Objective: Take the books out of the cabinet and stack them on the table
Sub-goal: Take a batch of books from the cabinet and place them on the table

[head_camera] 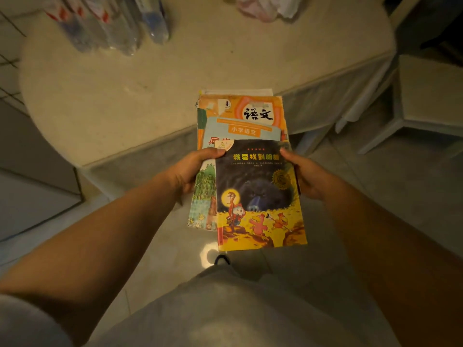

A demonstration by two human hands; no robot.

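Observation:
I hold a fanned pile of books in front of me, over the floor, with its far end reaching over the near edge of the table [105, 96]. On top lies a dark picture book [258, 194] with a bear and a yellow lower half. Under it are a light blue book [240, 130] and an orange textbook [253, 108], with white pages below. My left hand [193, 171] grips the pile's left edge, thumb on top. My right hand [308, 176] grips the right edge. No cabinet interior is visible.
Several clear plastic bottles [112, 23] lie at the table's far left, and crumpled plastic bags [265, 7] at the far middle. A white stool [426, 96] stands to the right. A pale cabinet side [30, 171] is at the left. Tiled floor lies below.

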